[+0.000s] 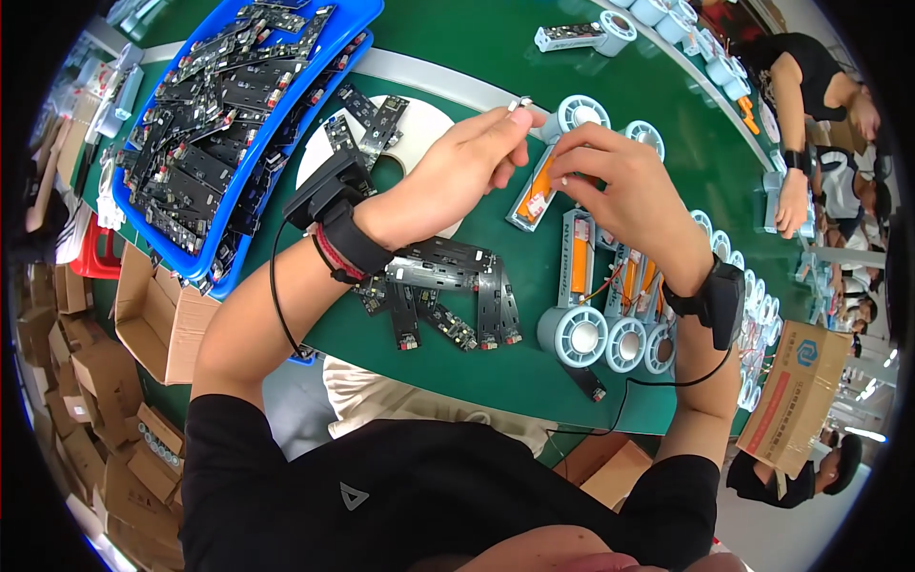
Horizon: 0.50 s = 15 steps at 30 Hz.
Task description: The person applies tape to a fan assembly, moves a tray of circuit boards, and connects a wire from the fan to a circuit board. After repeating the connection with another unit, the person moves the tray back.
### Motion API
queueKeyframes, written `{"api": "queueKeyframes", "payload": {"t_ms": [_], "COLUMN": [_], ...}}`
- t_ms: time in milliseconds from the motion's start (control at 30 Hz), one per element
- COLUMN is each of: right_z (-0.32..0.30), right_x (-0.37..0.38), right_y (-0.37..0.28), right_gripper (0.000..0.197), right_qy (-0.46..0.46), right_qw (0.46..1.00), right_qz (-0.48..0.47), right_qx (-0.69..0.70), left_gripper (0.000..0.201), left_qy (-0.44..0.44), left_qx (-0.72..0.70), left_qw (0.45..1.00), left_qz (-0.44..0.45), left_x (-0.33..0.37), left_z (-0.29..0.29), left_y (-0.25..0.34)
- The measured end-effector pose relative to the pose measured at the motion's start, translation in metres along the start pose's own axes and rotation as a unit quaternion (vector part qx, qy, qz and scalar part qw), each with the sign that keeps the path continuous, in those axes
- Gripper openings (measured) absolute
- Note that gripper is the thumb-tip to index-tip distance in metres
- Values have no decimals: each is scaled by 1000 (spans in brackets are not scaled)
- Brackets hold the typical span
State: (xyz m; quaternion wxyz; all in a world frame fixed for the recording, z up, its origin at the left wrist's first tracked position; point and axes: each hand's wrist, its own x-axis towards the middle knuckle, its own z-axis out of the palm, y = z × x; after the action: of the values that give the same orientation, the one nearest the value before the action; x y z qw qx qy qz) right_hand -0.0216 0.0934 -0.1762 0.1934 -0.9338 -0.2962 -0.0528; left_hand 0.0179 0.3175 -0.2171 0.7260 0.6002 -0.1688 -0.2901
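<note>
The person's left hand point(462, 162) and right hand point(637, 181) are raised over the tabletop point(410, 370), closest to view. The left fingers look pinched on a small pale piece point(521, 104); the right fingers curl inward, and I cannot tell whether they grasp anything. Just beneath them lies the open fan housing point(579, 111), an orange cell point(539, 183) in its handle. The step in hand seems to be fine fingertip work at this housing; a next move there calls for a light pinch and care with small parts.

At the near edge of the green surface lies a single black board point(584, 384). Beyond it, a row of pale fans point(626, 345) with orange cells and thin wires stands right of a loose group of circuit boards point(434, 276). Farther on, more boards rest on a white disc point(429, 116), beside stacked blue trays point(370, 13) heaped with boards. Another fan point(618, 32) lies near the far rail.

In the room, cardboard boxes point(110, 381) crowd the floor at left near a red stool point(98, 253); at right, a co-worker's hand point(791, 203) rests by other fans.
</note>
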Motion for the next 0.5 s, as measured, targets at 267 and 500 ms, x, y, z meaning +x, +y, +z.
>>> {"api": "queueKeyframes", "payload": {"t_ms": [267, 500], "right_z": [13, 21], "right_x": [6, 5], "right_y": [-2, -5], "right_gripper": [9, 10], "right_qy": [86, 180], "right_qw": [908, 974], "right_qz": [279, 102], "right_qx": [300, 96], "left_gripper": [42, 48], "left_qy": [-34, -31], "left_qx": [74, 56], "left_qw": [996, 998], "left_qz": [21, 27], "left_x": [-3, -9], "left_z": [2, 8], "left_y": [-4, -2]}}
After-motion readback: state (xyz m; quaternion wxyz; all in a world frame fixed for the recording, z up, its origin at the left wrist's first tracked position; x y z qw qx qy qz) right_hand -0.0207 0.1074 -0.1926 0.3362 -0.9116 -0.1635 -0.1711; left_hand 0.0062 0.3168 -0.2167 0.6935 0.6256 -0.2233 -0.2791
